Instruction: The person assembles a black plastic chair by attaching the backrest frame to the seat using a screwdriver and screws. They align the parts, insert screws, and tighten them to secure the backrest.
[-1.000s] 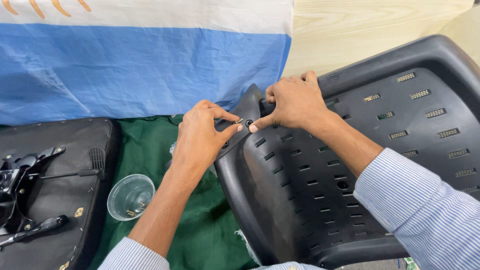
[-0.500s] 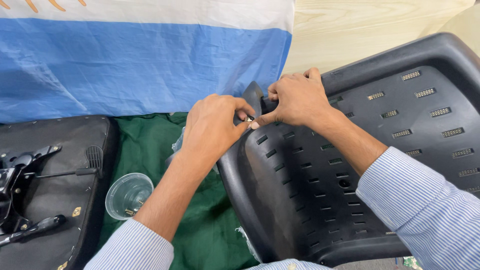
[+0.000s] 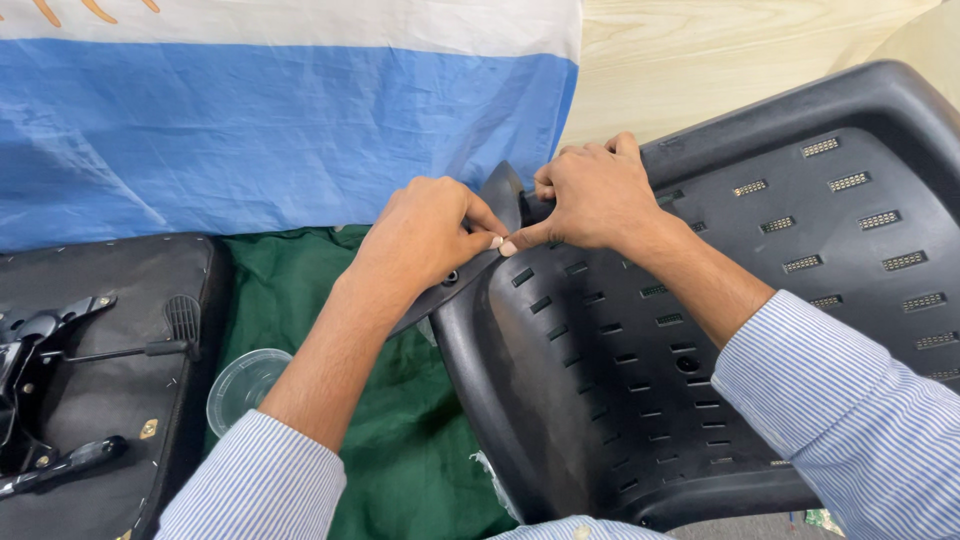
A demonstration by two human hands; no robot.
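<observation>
Your left hand (image 3: 425,235) covered most of the flat black bracket (image 3: 500,195), so whatever sat under your fingers (image 3: 480,215) at the seam couldn't be made out. Your right hand (image 3: 590,195) hid the chair shell (image 3: 760,330) rim behind it. The shell ran off frame at right & bottom. The seat base (image 3: 100,380) was cut at left & bottom, w/ its lever mechanism (image 3: 45,340) only partly in view. Your forearm blocked part of the clear plastic cup (image 3: 240,385). The blue-white cloth (image 3: 250,120) ran off at top & left.
</observation>
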